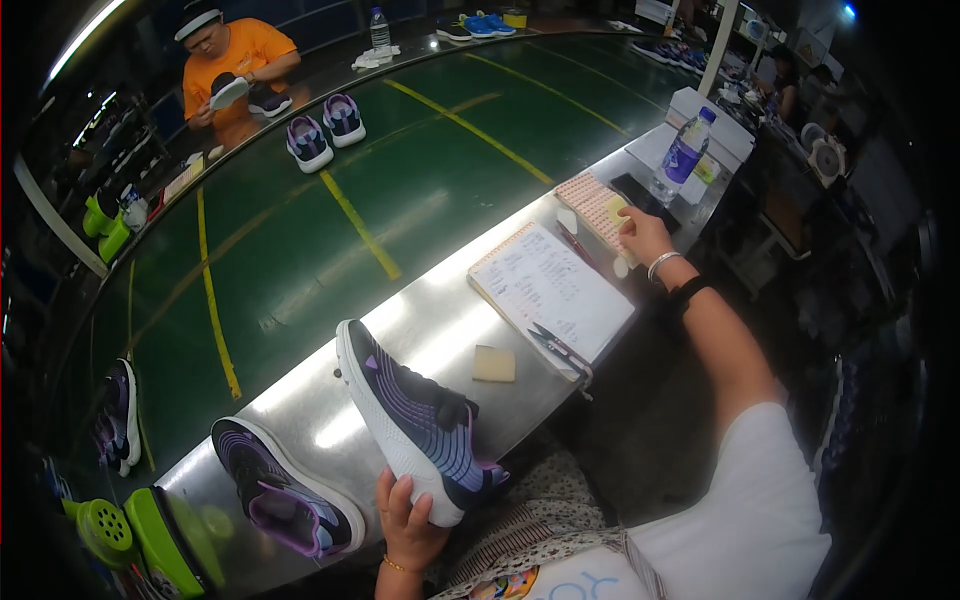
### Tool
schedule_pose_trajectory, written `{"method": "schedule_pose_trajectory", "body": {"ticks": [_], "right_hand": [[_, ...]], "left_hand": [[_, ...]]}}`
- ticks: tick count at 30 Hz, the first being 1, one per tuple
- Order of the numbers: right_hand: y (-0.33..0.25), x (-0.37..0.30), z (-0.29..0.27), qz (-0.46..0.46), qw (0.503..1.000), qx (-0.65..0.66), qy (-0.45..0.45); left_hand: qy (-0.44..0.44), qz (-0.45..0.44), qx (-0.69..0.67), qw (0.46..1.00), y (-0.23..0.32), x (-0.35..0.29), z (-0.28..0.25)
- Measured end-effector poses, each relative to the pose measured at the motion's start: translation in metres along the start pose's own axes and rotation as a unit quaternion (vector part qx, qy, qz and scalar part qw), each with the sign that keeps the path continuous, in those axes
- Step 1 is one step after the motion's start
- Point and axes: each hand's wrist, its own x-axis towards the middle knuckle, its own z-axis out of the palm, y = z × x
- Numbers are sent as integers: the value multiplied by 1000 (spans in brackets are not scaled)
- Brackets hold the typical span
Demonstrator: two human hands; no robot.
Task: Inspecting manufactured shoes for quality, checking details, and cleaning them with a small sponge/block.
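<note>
My left hand [410,520] grips a black and purple sneaker [415,410] by the white sole at its heel. The shoe is tilted over the metal edge of the bench, its toe pointing away from me. Its mate, another sneaker [285,490], sits upright to the left. Reaching out to the far right, my right hand [645,237] has thumb and fingers closed on a small pale yellow piece [617,209]. That piece is over a pad with rows of small red marks [590,205]; whether it is a sponge or paper, I cannot tell.
An open notebook [550,285] bears thread snips [560,347]; a tan square block [494,364] lies nearby. A water bottle [685,157] stands beyond my right hand. The green conveyor belt [400,200] carries a shoe pair [327,130]. Across it, a person in orange [237,65] handles a shoe.
</note>
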Motion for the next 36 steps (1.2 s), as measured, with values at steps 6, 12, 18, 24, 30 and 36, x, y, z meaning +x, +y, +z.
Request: {"method": "schedule_pose_trajectory", "body": {"ticks": [6, 12, 18, 24, 30, 36], "right_hand": [[0, 8, -7, -102, 984, -138, -38], [-1, 6, -10, -139, 973, -174, -55], [-21, -5, -17, -118, 974, -193, 14], [-170, -77, -24, -200, 927, 216, -233], [-291, -121, -9, -430, 763, 205, -438], [-326, -124, 12, -586, 684, 12, -434]], "left_hand": [[5, -8, -25, 1000, 3, 10, -4], [11, -6, -56, 998, 2, 14, -6], [3, -15, -61, 998, 3, 14, -10], [4, -21, -73, 997, 5, 16, -10], [4, -32, -104, 994, 3, 15, -12], [2, -26, -100, 995, 4, 18, -13]]}}
